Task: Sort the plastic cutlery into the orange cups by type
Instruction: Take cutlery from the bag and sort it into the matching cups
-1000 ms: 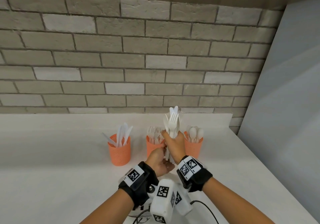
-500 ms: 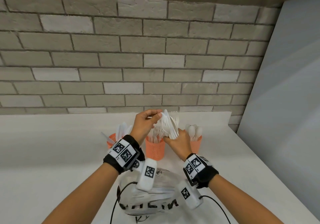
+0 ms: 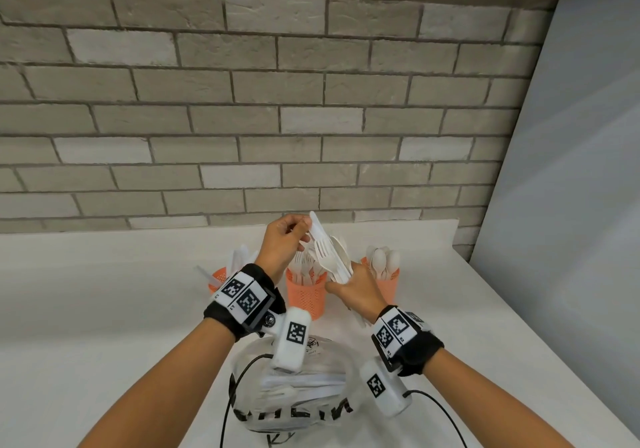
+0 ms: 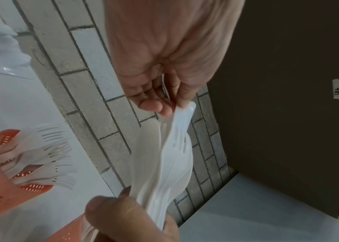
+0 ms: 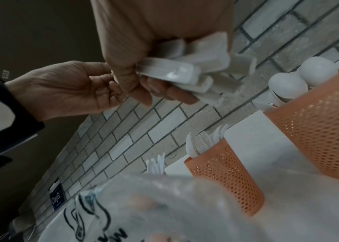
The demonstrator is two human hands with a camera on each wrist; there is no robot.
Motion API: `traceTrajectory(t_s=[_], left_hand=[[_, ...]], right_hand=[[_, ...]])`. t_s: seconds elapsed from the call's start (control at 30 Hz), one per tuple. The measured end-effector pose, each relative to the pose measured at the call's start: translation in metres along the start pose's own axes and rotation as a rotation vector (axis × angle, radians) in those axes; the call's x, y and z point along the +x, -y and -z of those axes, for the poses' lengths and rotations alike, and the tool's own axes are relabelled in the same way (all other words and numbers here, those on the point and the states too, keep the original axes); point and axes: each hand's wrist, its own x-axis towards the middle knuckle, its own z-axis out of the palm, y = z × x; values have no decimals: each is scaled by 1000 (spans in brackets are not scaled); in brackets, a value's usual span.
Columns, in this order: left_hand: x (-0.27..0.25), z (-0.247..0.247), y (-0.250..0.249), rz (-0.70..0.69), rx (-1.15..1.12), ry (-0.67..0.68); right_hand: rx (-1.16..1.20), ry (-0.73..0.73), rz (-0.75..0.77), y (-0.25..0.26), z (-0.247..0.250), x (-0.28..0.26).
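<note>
My right hand (image 3: 346,283) grips a fanned bundle of white plastic cutlery (image 3: 334,260) by the handles, above and between the middle and right cups. Forks and spoons show in the bundle. My left hand (image 3: 304,231) pinches the top end of one long flat piece, apparently a knife (image 3: 316,224), that sticks out of it. In the left wrist view the fingertips (image 4: 154,104) close on that tip (image 4: 188,113). Three orange mesh cups stand in a row: left with knives (image 3: 218,278), middle with forks (image 3: 306,295), right with spoons (image 3: 388,283). The right wrist view shows the gripped handles (image 5: 176,72).
A clear plastic bag (image 3: 294,392) with more white cutlery lies on the white counter (image 3: 104,309) just in front of me, under my wrists. A brick wall (image 3: 242,118) runs behind the cups, and a grey panel (image 3: 571,205) closes off the right side.
My left hand rose from under the right hand to the top of the bundle and now pinches one piece. The bundle tipped from upright to leaning left.
</note>
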Motion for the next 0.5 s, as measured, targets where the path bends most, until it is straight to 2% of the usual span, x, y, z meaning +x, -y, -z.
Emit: traceTrajectory(t_s=[0.1,0.3,0.5], left_hand=[[0,-1,1,-18,-44,-28],[0,0,4,-12,30,77],[3,-5,1,-126,91,-16]], right_hand=[[21,28,-61,0,3,-2],[172,172,-206,-2,8,-5],[330,336,-287,-5,12,-1]])
